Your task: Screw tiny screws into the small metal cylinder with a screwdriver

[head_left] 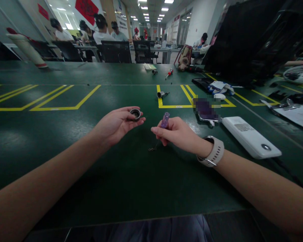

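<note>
Well, mid-frame your left hand (117, 123) pinched a cup (135, 114), your right hand (178, 133) a screwdriver (165, 120) whose swing risked scattering rings (152, 149).

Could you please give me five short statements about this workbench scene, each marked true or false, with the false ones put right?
1. The left grip holds a round metal part. True.
2. The right grip is bare of any object. False: it holds a purple handle.
3. Small ring-like pieces lie on the green table. True.
4. The watch is worn on the left wrist. False: the watch is on the right wrist.
5. A red-handled screwdriver lies farther back on the table than both hands. True.
</note>
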{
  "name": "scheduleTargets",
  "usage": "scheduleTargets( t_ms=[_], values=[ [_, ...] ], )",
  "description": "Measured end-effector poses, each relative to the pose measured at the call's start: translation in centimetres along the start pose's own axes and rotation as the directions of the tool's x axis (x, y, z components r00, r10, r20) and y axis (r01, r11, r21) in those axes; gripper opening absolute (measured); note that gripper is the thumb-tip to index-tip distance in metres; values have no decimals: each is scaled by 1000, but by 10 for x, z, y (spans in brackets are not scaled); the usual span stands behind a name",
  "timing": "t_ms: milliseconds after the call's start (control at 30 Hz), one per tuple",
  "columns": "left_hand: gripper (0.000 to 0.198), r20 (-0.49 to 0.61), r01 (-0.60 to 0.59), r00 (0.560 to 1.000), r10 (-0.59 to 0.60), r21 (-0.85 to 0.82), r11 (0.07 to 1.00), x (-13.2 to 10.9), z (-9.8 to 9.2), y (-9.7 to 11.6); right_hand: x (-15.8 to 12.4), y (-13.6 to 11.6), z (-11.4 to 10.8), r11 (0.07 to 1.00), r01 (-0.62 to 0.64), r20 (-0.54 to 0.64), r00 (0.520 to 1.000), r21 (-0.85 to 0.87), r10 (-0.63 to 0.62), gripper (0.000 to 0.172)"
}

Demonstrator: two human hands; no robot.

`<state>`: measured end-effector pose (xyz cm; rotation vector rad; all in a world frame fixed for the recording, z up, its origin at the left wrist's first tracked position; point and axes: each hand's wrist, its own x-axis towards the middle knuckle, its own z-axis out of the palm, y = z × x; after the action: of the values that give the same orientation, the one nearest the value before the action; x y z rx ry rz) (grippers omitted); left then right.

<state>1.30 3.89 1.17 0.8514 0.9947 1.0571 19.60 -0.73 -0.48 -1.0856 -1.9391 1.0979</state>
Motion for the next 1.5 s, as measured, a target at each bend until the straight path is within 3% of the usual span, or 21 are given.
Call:
scheduleTargets(
  t_ms=[133,300,433,567,700,800,967,1133,1367,1500],
  values=[
    [29,-28,-16,999,16,-2,1000,-2,3,1,0,-13,-1,985,61,14,998,-161,-59,32],
    [29,-25,18,1000,-18,8,1000,-5,4,1,5,-15,-1,991,-63,-32,998,-115,60,29],
    [28,-32,6,999,-6,12,1000,-8,-3,-3,5,5,3,980,-102,-103,987,169,120,27],
    [31,-31,29,999,-28,19,999,-9,-10,-8,6,25,7,847,-167,-167,944,505,285,28],
    [32,-12,34,999,-34,42,999,-8,-16,-10,9,28,5,744,-168,-174,917,647,358,27],
    [33,11,33,999,-34,73,997,-9,-19,-11,9,21,2,718,-64,-217,931,693,293,26],
    [32,50,17,998,-24,136,990,-13,-20,-17,0,10,8,862,226,-380,924,454,-42,14],
    [31,87,-21,996,7,166,986,-18,-18,-21,-10,5,16,967,250,-339,915,47,-220,10],
    [30,78,-61,996,47,185,981,-23,-14,-23,-14,0,18,857,420,-145,867,-300,-476,6],
    [28,83,-84,994,68,202,976,-23,-15,-25,-13,1,21,771,478,-59,833,-421,-549,6]
  ],
)
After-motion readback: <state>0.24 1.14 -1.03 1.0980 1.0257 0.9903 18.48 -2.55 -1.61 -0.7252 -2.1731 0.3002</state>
